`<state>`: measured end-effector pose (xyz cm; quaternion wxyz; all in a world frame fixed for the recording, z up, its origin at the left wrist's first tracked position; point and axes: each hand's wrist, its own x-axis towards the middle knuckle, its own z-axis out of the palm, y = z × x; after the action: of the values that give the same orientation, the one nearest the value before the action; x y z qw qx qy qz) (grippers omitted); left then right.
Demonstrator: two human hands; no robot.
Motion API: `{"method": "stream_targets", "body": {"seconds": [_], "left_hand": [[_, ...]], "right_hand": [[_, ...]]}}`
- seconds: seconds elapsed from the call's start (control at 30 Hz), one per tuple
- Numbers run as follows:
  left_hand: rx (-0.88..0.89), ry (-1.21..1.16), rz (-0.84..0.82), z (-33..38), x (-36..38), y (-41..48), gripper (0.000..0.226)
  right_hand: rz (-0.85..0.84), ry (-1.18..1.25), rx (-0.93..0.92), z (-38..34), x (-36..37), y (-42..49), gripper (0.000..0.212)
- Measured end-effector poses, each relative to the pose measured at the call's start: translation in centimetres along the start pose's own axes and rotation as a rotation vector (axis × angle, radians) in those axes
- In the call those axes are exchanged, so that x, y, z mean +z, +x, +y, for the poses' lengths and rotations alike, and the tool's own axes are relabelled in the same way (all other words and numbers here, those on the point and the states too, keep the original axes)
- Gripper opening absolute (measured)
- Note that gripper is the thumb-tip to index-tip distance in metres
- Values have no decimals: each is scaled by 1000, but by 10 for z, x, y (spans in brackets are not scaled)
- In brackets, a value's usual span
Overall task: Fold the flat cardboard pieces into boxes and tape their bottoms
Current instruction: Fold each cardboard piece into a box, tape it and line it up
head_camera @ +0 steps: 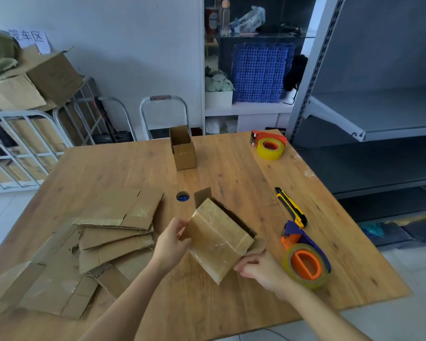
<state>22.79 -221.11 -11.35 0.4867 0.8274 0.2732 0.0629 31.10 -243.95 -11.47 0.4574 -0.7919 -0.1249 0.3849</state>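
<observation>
Fingers (182, 241) of the left hand (171, 242) curl round the left end of the box (219, 239) and grip it. The right hand (261, 269) has its fingers bent close together, and they pinch the box's lower right edge. The box is tilted over the table (231, 178), in the lower middle of the frame, with a shiny taped side facing up. Flat cardboard pieces (108, 232) lie in a messy pile at the lower left. A big tape roll (305, 263) sits just beside the right hand. A yellow knife (290, 207) lies above it. A second tape roll (269, 146) is at the upper right of the table, and a small open box (182, 151) stands at the far edge, in the upper middle.
</observation>
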Motion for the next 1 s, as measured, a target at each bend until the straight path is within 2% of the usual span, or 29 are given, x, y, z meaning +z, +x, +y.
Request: {"method": "stream_targets", "body": {"seconds": [0.07,0.13,0.23,0.3,0.37,0.47,0.53,0.57,0.63,0.7,0.77,0.9,1.0], "left_hand": [[-7,88,6,0,-1,3,40],[-93,80,11,3,-3,4,43],[-229,-81,37,14,-3,4,49],[-243,-118,67,24,0,2,56],[-220,-126,89,36,5,-1,73],[-182,-107,56,50,15,-5,92],[-174,-26,25,52,20,-5,81],[-177,-3,12,51,20,-5,72],[-196,-52,-13,49,14,-6,56],[-192,-114,-1,45,3,-4,39],[-189,-140,15,38,-8,-1,25],[-280,-300,-28,21,-19,-2,27],[-248,-349,-40,11,-19,-5,26]], "right_hand": [[-51,-176,-6,-1,3,-5,39],[-13,-186,-5,3,1,-4,34],[250,-143,13,-1,-12,0,20],[377,-167,-31,-16,-20,2,18],[347,-138,-67,-36,-22,3,23],[123,-252,-88,-59,-7,3,39],[99,-412,-91,-62,6,5,49],[126,-457,-98,-61,11,6,45],[188,-466,-128,-60,13,5,14],[236,-384,-117,-58,11,7,33],[263,-224,-75,-54,9,7,34],[269,-7,2,-40,14,17,24],[317,-3,-17,-39,20,16,25]]}}
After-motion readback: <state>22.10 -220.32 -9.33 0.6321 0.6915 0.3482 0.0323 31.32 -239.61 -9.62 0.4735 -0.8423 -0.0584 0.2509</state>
